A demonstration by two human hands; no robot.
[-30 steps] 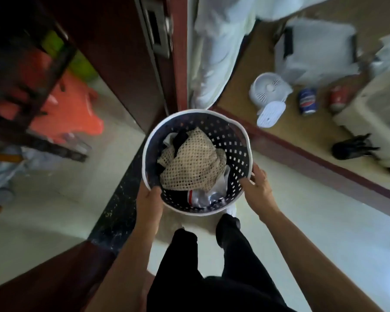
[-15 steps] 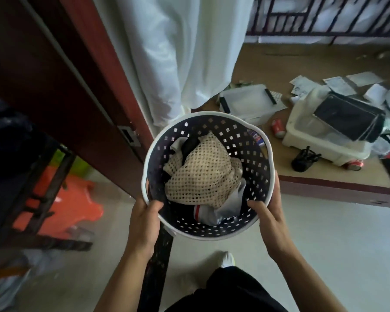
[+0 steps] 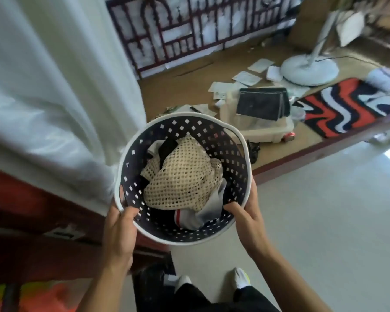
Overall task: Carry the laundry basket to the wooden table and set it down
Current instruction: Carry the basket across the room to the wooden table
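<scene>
A round laundry basket (image 3: 232, 158), dark with square holes and a white rim, hangs in the air in front of me. Inside lie a beige mesh cloth (image 3: 182, 176) and a grey-white garment with a red stripe (image 3: 194, 216). My left hand (image 3: 119, 230) grips the rim at its near left, thumb inside. My right hand (image 3: 245, 217) grips the near right rim, thumb inside as well. No free-standing wooden table can be made out; a raised wooden platform (image 3: 189, 86) lies beyond the basket.
A white curtain (image 3: 54, 97) and a dark red door (image 3: 32, 233) stand at the left. On the platform sit a plastic box (image 3: 257, 127), scattered papers (image 3: 245, 77), a fan base (image 3: 309, 68) and a striped rug (image 3: 347, 106). Pale tiled floor (image 3: 324, 221) spreads right.
The view has swung right and up past the door edge toward the platform. The basket stays held by both hands, now tilted a little and nearer the curtain.
</scene>
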